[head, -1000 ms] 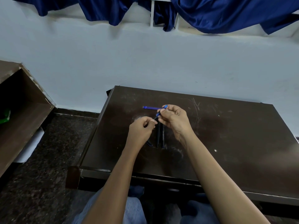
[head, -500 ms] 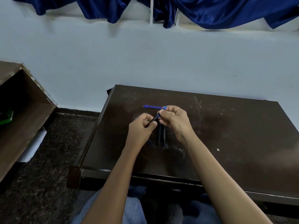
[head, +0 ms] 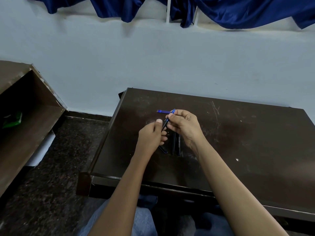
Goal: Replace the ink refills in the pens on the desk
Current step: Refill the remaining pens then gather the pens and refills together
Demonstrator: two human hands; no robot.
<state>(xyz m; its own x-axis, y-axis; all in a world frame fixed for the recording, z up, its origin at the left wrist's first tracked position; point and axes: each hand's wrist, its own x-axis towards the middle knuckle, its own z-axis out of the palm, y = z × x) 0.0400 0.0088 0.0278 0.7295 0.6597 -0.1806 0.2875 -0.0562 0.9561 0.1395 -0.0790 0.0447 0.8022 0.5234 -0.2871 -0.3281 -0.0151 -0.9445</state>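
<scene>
Both hands are pinched shut on one black pen barrel, held just above the desk. The left hand grips the lower part of it between thumb and fingers, and the right hand pinches the upper end, where a bit of blue shows. A blue pointed piece pokes out at 12 o'clock from the right hand, probably the pen's tip section, though it's too small to be sure.

Looks like the person is mid-way through taking this pen apart or screwing it back together; no way to say which from one shot. The next move likely needs a steady twist or pull along the barrel's axis, left hand anchoring.

Moving outward: the spare blue refills lie flat on the desk at about 10 o'clock from the right hand, close by. At 6 o'clock below the hands, other black pens lie side by side, partly covered by the fingers, so the count is unclear. Whether a refill sits inside the held barrel can't be seen.
</scene>
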